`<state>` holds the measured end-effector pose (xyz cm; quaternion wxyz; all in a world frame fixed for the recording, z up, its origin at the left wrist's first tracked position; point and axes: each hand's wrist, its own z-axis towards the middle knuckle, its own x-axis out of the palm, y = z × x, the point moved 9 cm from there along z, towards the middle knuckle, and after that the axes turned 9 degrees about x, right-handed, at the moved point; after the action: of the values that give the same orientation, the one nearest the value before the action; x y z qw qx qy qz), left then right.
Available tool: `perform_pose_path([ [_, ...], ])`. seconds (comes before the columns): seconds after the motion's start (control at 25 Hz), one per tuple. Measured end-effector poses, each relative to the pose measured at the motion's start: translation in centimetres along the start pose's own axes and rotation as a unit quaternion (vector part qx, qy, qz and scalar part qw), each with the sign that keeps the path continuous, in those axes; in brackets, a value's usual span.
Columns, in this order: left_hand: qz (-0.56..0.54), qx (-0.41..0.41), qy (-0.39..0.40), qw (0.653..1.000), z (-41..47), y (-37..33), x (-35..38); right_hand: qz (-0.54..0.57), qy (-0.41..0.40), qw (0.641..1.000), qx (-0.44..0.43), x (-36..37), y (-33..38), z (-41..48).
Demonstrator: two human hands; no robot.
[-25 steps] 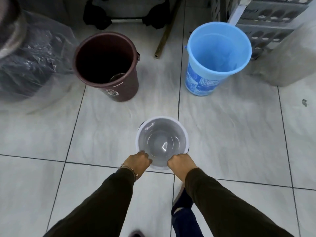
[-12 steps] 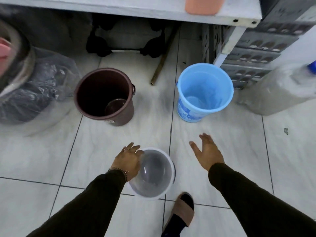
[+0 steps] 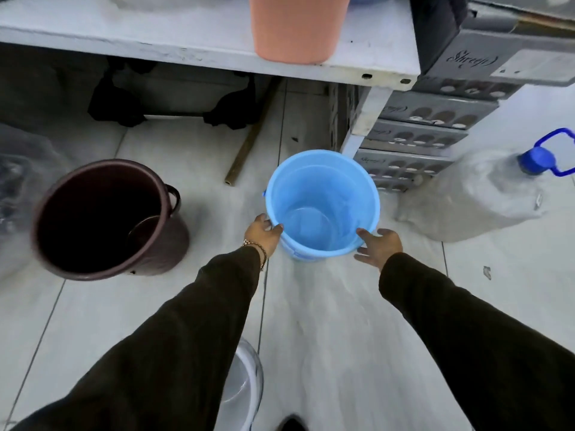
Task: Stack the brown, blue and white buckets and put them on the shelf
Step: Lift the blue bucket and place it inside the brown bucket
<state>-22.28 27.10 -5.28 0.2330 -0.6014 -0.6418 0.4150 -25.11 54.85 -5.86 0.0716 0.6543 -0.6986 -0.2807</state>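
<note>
The blue bucket (image 3: pixel 322 197) stands upright on the tiled floor, just in front of the shelf leg. My left hand (image 3: pixel 264 233) grips its left rim, thumb hooked over the edge. My right hand (image 3: pixel 378 244) is at the right rim with fingers spread, the thumb just touching it. Left of them stands the brown bucket (image 3: pixel 174 237), upright and apart from the blue one. The white bucket (image 3: pixel 249 381) sits on the floor near my feet, partly hidden by my left arm. The white shelf (image 3: pixel 155 35) runs across the top.
A peach bucket (image 3: pixel 295 26) stands on the shelf. Stacked grey crates (image 3: pixel 417 138) and a large water jug with a blue cap (image 3: pixel 479 200) are to the right. A stick (image 3: pixel 245 150) and a wheeled frame (image 3: pixel 124 110) lie under the shelf. Plastic-wrapped goods (image 3: pixel 12 181) sit far left.
Both hands have let go of the white bucket and moved forward to the blue bucket's rim. The view has shifted forward, and the white bucket now sits low by my feet.
</note>
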Motion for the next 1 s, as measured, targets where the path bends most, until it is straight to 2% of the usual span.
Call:
perform_pose_path([
  [0.08, -0.073, -0.026, -0.023, 0.997, 1.8, 0.6, 0.4, 0.02, 0.026, 0.999, 0.004, 0.3, 0.1, 1.1],
  [0.2, -0.219, -0.103, -0.036, 0.97, 0.8, 1.4, 0.1, 0.007, -0.006, 1.0, -0.023, -0.9, 0.0, 0.4],
  [0.28, -0.234, -0.136, -0.028, 0.962, -1.2, 1.4, -1.1, -0.006, -0.018, 0.999, -0.049, -1.5, -0.3, -1.4],
  [0.4, -0.217, -0.133, -0.054, 0.966, -4.8, -0.1, -4.8, -0.037, -0.017, 0.996, -0.083, -1.9, -0.1, -6.1],
  [0.48, -0.247, -0.137, -0.068, 0.957, -7.5, -1.7, -7.7, -0.054, -0.009, 0.991, -0.122, -1.7, 1.2, -10.2],
  [0.64, -0.297, -0.101, -0.056, 0.948, -13.6, -6.1, -15.4, -0.078, 0.023, 0.98, -0.184, 0.4, 5.4, -19.7],
  [0.76, -0.276, -0.033, -0.063, 0.959, -17.4, -8.7, -22.5, -0.106, 0.073, 0.964, -0.231, 4.8, 9.3, -25.9],
  [1.0, -0.293, 0.033, -0.195, 0.935, -20.4, -9.4, -36.2, -0.133, 0.159, 0.929, -0.307, 18.9, 13.1, -33.4],
])
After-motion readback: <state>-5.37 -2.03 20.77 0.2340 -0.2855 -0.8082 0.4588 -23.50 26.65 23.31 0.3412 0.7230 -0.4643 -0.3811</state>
